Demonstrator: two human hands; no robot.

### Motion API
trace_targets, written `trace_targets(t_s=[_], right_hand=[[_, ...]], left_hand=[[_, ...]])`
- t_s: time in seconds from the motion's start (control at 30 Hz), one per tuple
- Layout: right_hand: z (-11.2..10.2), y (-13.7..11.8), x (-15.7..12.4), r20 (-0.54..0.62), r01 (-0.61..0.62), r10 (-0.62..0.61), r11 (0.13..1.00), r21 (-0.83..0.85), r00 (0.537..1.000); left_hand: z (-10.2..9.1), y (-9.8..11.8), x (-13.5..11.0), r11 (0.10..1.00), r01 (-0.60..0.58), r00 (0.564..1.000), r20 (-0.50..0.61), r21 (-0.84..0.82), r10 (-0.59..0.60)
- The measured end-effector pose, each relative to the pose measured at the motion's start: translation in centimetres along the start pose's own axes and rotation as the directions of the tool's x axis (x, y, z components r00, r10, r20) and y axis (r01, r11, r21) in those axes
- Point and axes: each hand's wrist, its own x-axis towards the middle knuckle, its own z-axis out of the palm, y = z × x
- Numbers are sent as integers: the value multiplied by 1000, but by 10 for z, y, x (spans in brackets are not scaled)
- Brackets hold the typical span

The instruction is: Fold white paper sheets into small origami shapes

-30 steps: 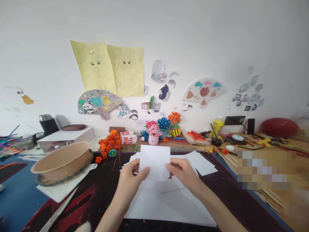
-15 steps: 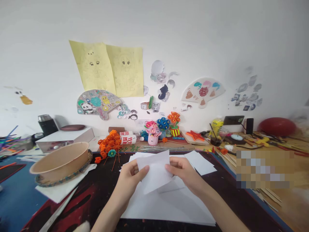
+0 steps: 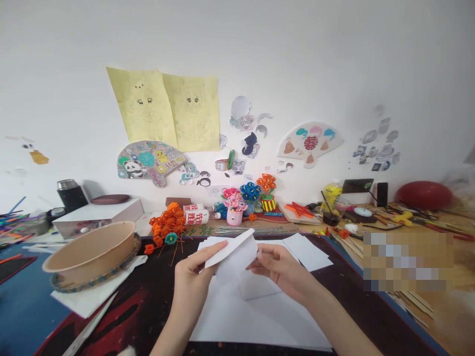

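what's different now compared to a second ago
The small paper, its top edge level before, has turned so that edge slopes up to the right. The left hand still grips it; whether the right hand still touches it is unclear. The sheets below and the bowl stayed put.

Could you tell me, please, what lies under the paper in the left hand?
Below it, a smaller white piece lies on larger white sheets. The held paper hides part of the view; what is there cannot be seen.
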Motion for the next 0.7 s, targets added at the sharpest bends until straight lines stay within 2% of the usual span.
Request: trace_targets(t_s=[0.13, 0.2, 0.23, 0.33, 0.4, 0.47, 0.5, 0.57, 0.6, 0.63, 0.7], right_hand=[[0, 6, 3, -95, -4, 1, 999, -37, 995], [0, 7, 4, -136, 19, -27, 998, -60, 990], [1, 7, 4, -155, 33, -43, 997, -68, 987], [3, 4, 3, -198, 74, -89, 994, -83, 976], [4, 2, 2, -223, 102, -120, 991, -91, 967], [6, 1, 1, -246, 119, -143, 987, -110, 959], [6, 1, 1, -261, 122, -151, 985, -125, 954], [6, 2, 1, -295, 116, -160, 980, -160, 942], [5, 2, 1, -315, 113, -166, 978, -178, 934], [4, 3, 2, -332, 111, -171, 975, -192, 928], [1, 3, 3, -353, 104, -175, 972, -212, 919]], left_hand=[[-1, 0, -1, 982, -91, 996, -3, 165, 93], [0, 0, -3, 930, -222, 975, 58, 292, 214], [1, 0, -4, 880, -314, 949, 110, 357, 294], [2, -4, -8, 606, -587, 807, 326, 537, 493], [3, -8, -10, 400, -668, 726, 431, 627, 536], [4, -13, -11, 262, -682, 694, 492, 683, 526], [5, -14, -11, 227, -683, 690, 511, 694, 513], [7, -16, -12, 227, -684, 698, 532, 693, 481], [9, -16, -13, 266, -683, 710, 533, 680, 460], [11, -15, -13, 332, -674, 730, 525, 660, 437], [14, -10, -14, 522, -605, 796, 486, 602, 361]])
